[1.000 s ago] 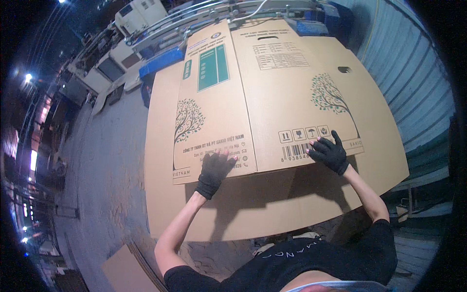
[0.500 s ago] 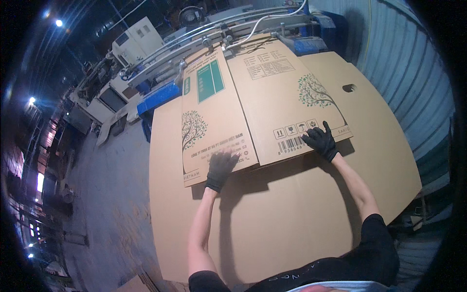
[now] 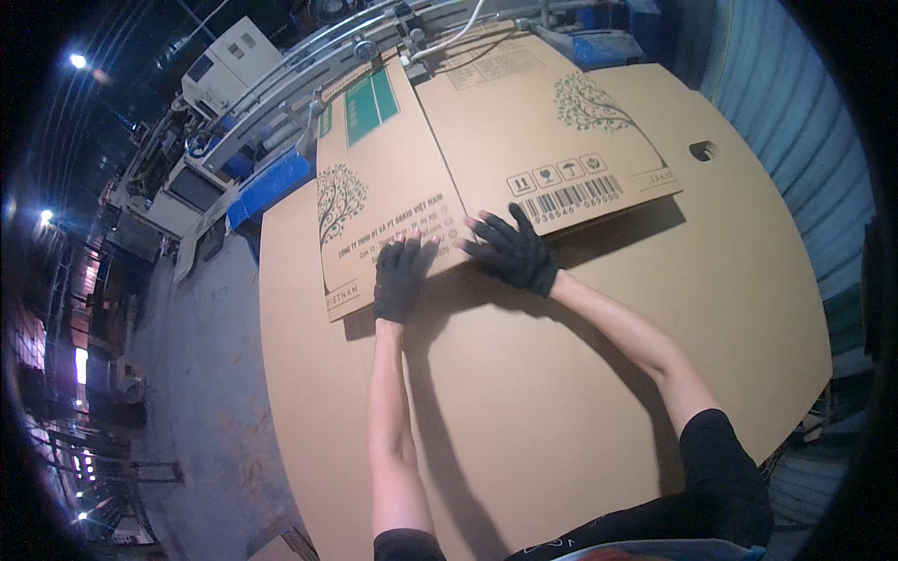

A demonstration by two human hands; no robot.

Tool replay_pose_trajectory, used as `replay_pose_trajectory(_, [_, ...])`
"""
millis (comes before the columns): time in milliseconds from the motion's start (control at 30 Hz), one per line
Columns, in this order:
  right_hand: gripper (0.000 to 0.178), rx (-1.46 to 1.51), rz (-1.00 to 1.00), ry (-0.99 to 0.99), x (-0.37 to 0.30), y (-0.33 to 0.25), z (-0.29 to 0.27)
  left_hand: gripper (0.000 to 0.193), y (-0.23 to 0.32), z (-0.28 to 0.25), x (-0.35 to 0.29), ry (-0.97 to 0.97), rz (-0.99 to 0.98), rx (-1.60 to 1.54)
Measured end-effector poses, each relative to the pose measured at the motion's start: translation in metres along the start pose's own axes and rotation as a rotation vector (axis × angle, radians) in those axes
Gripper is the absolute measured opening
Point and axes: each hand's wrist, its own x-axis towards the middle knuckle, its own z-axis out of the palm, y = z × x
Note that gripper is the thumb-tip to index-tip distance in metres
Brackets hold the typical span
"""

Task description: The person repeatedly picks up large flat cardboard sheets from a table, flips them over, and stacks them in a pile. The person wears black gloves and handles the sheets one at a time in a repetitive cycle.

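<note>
A folded-flat cardboard box (image 3: 510, 122) printed with trees, a green panel and a barcode lies partly under the machine's rail, its near edge casting a shadow. A seam runs down between its two panels. My left hand (image 3: 402, 276), in a black glove with bare fingertips, rests on the near edge of the left panel, fingers stretched out. In a matching glove, my right hand (image 3: 513, 251) lies with spread fingers at the near edge by the seam, left of the barcode. Beneath the box is a large plain cardboard sheet (image 3: 580, 393).
A machine with metal rails (image 3: 341, 56) and a white hose spans the far side. Blue machine parts (image 3: 271, 192) flank the sheet. The sheet has a hand hole (image 3: 703, 151) at right. Corrugated metal wall (image 3: 795, 140) stands close on the right; concrete floor (image 3: 206, 374) lies left.
My right hand has moved left along the near edge, from the barcode to the seam. My left hand stays on the left panel. The whole view has shifted slightly.
</note>
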Motion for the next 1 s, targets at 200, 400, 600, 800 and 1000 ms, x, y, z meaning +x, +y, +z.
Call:
replay_pose_trajectory(200, [0.056,0.024,0.058,0.118,0.013,-0.012,0.020,0.055,0.088,-0.055,-0.043,0.118,-0.474,-0.130])
replay_pose_trajectory(400, [0.043,-0.078,-0.029,0.040,0.014,-0.007,0.018,0.035,0.167,-0.071,-0.122,0.054,-0.543,-0.418])
replay_pose_trajectory(600, [0.019,-0.152,-0.022,0.220,0.021,-0.009,0.031,0.031,0.186,-0.092,-0.146,0.026,-0.503,-0.511])
replay_pose_trajectory(800, [0.013,-0.232,0.102,0.283,0.020,-0.023,0.042,0.030,0.211,-0.115,-0.184,-0.008,-0.486,-0.491])
replay_pose_trajectory(1000, [0.026,-0.293,0.292,0.116,0.021,-0.038,0.045,0.025,0.235,-0.148,-0.210,-0.006,-0.501,-0.530])
